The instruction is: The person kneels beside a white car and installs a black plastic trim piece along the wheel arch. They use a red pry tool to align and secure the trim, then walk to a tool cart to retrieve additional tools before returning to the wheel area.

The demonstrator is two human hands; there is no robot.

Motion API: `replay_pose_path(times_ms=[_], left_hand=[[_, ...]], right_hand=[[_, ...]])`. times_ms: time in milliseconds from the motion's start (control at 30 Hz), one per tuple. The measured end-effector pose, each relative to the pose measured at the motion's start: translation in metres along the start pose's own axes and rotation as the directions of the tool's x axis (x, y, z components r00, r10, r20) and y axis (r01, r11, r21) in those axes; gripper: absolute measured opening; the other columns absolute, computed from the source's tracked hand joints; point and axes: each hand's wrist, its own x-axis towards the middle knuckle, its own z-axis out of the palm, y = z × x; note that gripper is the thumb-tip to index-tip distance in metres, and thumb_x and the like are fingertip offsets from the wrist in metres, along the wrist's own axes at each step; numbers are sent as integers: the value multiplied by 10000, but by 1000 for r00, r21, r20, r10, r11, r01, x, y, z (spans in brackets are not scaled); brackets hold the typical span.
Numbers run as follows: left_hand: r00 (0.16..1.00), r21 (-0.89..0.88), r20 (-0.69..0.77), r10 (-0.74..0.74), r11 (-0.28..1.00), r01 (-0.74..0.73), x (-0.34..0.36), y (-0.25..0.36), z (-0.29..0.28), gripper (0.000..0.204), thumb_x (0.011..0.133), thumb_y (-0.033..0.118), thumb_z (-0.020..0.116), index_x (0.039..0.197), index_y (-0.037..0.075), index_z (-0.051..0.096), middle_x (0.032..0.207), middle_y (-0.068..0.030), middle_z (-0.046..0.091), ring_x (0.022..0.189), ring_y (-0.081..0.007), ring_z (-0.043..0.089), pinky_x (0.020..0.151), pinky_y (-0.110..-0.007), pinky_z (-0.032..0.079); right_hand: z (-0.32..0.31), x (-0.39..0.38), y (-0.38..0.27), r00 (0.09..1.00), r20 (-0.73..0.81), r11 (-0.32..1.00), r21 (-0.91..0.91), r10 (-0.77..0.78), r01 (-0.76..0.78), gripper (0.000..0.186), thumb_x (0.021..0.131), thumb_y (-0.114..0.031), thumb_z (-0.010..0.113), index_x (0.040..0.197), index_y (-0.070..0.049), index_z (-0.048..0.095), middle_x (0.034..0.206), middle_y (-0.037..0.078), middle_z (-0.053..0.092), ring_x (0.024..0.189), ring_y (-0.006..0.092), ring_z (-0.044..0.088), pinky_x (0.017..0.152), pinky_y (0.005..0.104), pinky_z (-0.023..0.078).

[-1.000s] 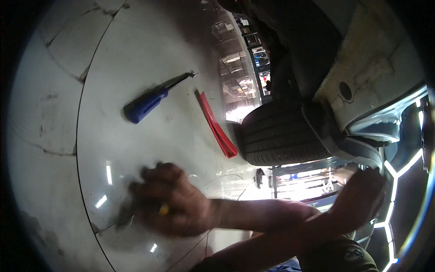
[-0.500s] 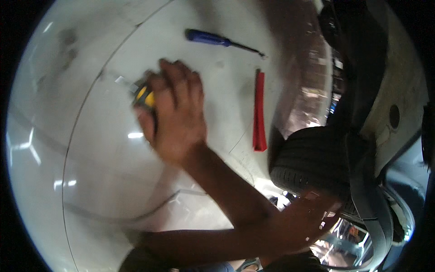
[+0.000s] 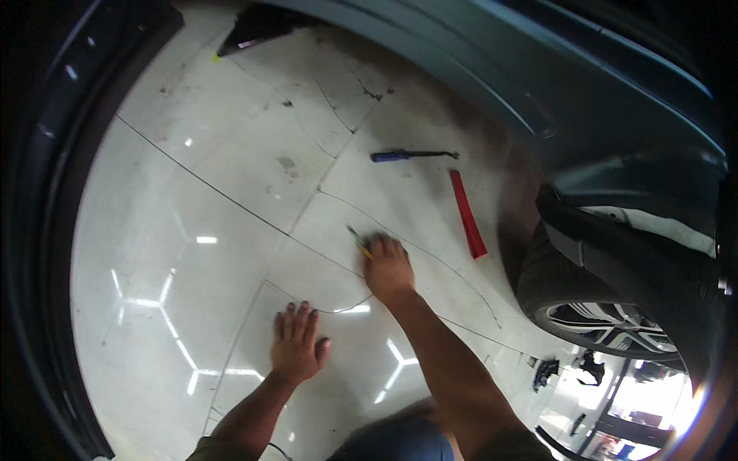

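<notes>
Spreads the left hand over the floor; curls the right hand around a yellow-and-dark tool jutting leftward, apparently lifting or placing; next needs steadiness.

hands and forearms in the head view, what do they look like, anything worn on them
The left hand and right hand are ungloved, with no watch or wristband visible. The left forearm and right forearm are bare, up to the dark left sleeve and dark right sleeve at the lower edge.
</notes>
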Motion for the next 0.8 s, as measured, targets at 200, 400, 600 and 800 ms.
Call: replay_pose_path(times_ms=[200,400,600,800], left_hand=[[1000,6,16,2,1000,-2,-4,-8,-3,615,848,372,534,1309,-7,386,1422,-203,300,1304,-439,274,1050,-591,220],[985,154,160,-70,987,45,-8,-6,-12,630,926,440,364,1403,37,282,1500,-150,163,1385,-370,130,1112,-537,135],[965,221,245,-98,974,43,-2,0,-15,650,924,438,355,1412,23,245,1505,-163,120,1381,-389,114,1108,-549,130],[990,181,141,-26,984,1,-4,2,-5,663,882,398,455,1376,-11,287,1472,-207,160,1358,-435,139,1090,-582,141]], right_hand=[[19,-128,19,978,-188,995,65,92,-81,363,784,-113,583,1120,-1,504,1163,174,505,1105,349,458,955,459,369],[42,-208,20,960,-264,992,104,92,-66,417,791,-157,525,1166,10,451,1275,227,446,1242,426,369,1035,564,276],[40,-215,23,957,-278,995,72,83,-65,434,801,-220,499,1175,-6,452,1317,224,425,1259,426,360,1045,572,257],[44,-219,29,948,-309,993,105,79,-48,417,805,-190,506,1168,9,453,1316,216,425,1251,428,359,1048,561,260]])
